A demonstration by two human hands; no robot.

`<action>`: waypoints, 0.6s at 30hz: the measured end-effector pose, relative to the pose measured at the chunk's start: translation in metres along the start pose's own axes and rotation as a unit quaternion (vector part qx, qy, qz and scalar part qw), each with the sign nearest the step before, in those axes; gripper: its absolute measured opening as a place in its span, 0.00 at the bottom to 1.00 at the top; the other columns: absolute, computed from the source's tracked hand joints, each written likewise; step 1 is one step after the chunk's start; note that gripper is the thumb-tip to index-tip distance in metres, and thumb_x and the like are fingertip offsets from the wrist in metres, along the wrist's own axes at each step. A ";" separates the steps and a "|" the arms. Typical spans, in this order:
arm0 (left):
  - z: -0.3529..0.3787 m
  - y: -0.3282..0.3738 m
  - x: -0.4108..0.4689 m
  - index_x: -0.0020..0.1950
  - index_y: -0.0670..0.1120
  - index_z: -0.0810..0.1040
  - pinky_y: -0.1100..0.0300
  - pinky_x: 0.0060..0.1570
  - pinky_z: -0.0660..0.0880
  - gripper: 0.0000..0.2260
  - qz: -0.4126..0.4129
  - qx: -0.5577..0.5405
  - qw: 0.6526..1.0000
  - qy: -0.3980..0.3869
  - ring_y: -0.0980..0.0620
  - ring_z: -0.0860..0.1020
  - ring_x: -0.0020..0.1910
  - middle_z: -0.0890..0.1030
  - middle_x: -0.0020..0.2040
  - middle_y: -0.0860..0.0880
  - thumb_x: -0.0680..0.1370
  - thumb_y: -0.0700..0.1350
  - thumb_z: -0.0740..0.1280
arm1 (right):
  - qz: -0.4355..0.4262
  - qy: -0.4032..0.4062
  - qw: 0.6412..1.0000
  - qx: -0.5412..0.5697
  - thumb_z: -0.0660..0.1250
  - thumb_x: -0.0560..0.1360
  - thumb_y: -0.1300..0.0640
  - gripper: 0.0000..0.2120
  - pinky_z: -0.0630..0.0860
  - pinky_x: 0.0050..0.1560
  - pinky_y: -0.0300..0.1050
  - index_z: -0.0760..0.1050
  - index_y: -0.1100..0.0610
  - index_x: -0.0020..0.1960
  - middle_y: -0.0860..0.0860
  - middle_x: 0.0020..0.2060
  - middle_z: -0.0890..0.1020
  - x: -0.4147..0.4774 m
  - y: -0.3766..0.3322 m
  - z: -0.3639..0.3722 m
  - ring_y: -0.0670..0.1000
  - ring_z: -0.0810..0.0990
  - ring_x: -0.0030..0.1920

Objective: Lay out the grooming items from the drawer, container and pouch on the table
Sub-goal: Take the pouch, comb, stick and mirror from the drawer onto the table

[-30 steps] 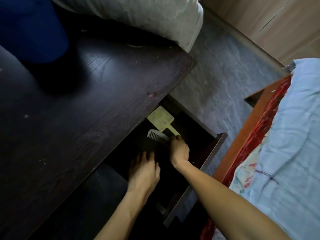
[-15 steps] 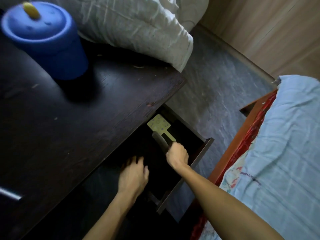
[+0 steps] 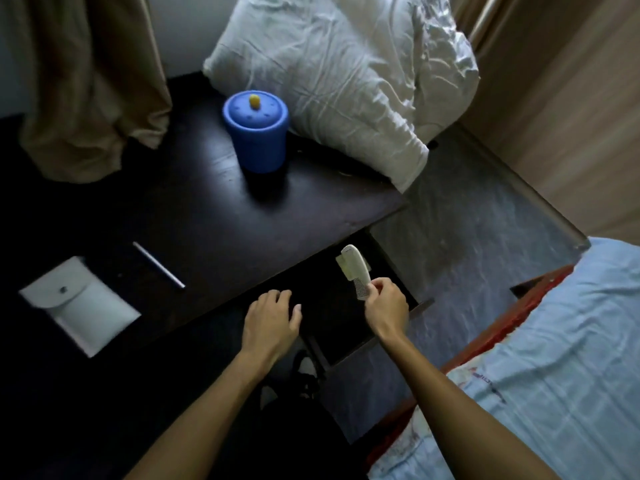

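Right hand (image 3: 386, 306) pinches the lower end of a cream plastic comb (image 3: 354, 270), thumb and fingers curled round it. The comb slants up and away from the fingertips, over the open dark wooden drawer (image 3: 420, 304). Left hand (image 3: 272, 322) is beside it, fingers relaxed and holding nothing, tips at the edge of the dark wooden table (image 3: 207, 220). Well beyond those fingertips stands a blue round lidded container (image 3: 256, 140). Well left of them a white snap-flap pouch (image 3: 83, 306) lies flat.
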State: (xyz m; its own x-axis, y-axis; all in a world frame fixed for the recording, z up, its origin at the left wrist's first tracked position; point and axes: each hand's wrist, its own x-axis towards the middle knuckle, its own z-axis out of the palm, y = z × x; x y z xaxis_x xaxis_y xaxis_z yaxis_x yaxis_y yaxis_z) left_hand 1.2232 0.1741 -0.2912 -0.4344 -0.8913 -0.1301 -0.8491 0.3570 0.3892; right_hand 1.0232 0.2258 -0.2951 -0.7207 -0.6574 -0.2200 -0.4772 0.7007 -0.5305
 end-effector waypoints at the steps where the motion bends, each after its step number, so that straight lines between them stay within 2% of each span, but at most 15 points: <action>1: -0.010 -0.003 -0.005 0.61 0.41 0.76 0.50 0.53 0.73 0.16 -0.010 -0.005 1.000 0.017 0.43 0.77 0.53 0.79 0.54 0.43 0.78 0.50 0.62 | -0.021 0.002 1.000 0.011 0.61 0.80 0.53 0.08 0.73 0.42 0.47 0.77 0.55 0.51 0.50 0.45 0.80 -0.004 -0.012 -0.003 0.51 0.78 0.43; 4: -0.038 -0.015 -0.014 0.59 0.41 0.77 0.50 0.53 0.73 0.15 -0.033 0.000 0.997 0.064 0.44 0.77 0.52 0.80 0.52 0.43 0.78 0.49 0.63 | -0.077 -0.015 0.996 0.050 0.62 0.79 0.53 0.07 0.74 0.43 0.47 0.77 0.55 0.50 0.50 0.44 0.81 -0.015 -0.054 -0.007 0.52 0.79 0.43; 7: -0.066 -0.035 -0.018 0.59 0.42 0.76 0.51 0.53 0.73 0.15 -0.055 0.019 0.995 0.085 0.45 0.77 0.52 0.80 0.52 0.44 0.77 0.50 0.62 | -0.124 -0.065 0.988 0.068 0.63 0.79 0.52 0.06 0.76 0.45 0.49 0.77 0.53 0.48 0.50 0.42 0.82 -0.026 -0.100 0.001 0.52 0.80 0.44; 10: -0.089 -0.059 -0.019 0.60 0.43 0.76 0.52 0.55 0.72 0.16 -0.085 0.031 0.991 0.101 0.46 0.77 0.53 0.80 0.54 0.44 0.78 0.50 0.61 | -0.137 -0.126 0.981 0.061 0.63 0.78 0.52 0.06 0.73 0.43 0.44 0.77 0.52 0.47 0.48 0.41 0.81 -0.034 -0.145 0.018 0.51 0.80 0.44; 14: -0.098 -0.092 -0.020 0.64 0.44 0.74 0.53 0.58 0.71 0.17 -0.133 0.032 0.986 0.098 0.47 0.75 0.58 0.78 0.59 0.44 0.79 0.51 0.59 | -0.155 -0.178 0.971 0.025 0.63 0.78 0.54 0.03 0.72 0.41 0.44 0.75 0.50 0.47 0.48 0.42 0.81 -0.040 -0.189 0.052 0.49 0.77 0.41; 18: -0.093 -0.113 -0.023 0.65 0.45 0.73 0.55 0.58 0.71 0.18 -0.163 0.026 0.982 0.091 0.50 0.74 0.58 0.77 0.59 0.46 0.79 0.52 0.58 | -0.158 -0.211 0.965 -0.001 0.64 0.78 0.55 0.03 0.73 0.41 0.44 0.76 0.52 0.50 0.49 0.46 0.82 -0.040 -0.215 0.085 0.49 0.78 0.43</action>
State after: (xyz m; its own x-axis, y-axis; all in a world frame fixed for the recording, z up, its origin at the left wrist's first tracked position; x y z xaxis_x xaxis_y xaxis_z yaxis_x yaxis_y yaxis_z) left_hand 1.3565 0.1281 -0.2475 -0.0801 -0.9942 -0.0721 -0.9504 0.0544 0.3062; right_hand 1.1970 0.0776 -0.2421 -0.2701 -0.8928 -0.3606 -0.6410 0.4462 -0.6246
